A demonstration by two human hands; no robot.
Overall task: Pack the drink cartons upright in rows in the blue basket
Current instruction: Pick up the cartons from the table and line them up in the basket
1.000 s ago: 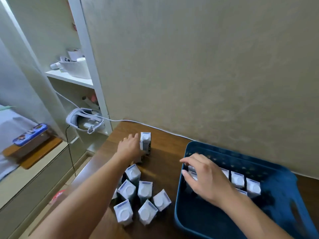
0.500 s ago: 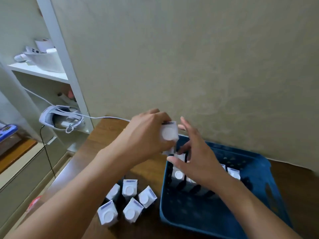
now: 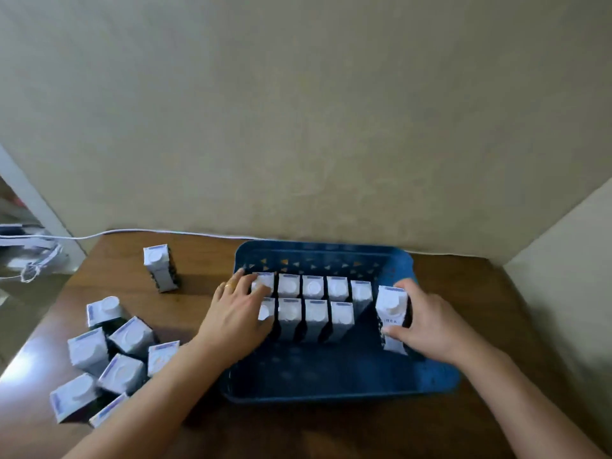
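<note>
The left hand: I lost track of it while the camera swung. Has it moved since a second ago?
Yes. The left hand has left the lone carton on the table and now rests inside the blue basket, on the rows' left end.

A white cable [image 3: 159, 232] runs along the beige wall [image 3: 298, 111]; brown wooden table [image 3: 496, 293] below.

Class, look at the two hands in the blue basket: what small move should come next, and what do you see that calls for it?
Probably the right hand should slide the carton it grips left to close the gap beside the front row, which is one carton shorter than the back row. The left hand rests on the rows' left end, inside the blue basket.
</note>
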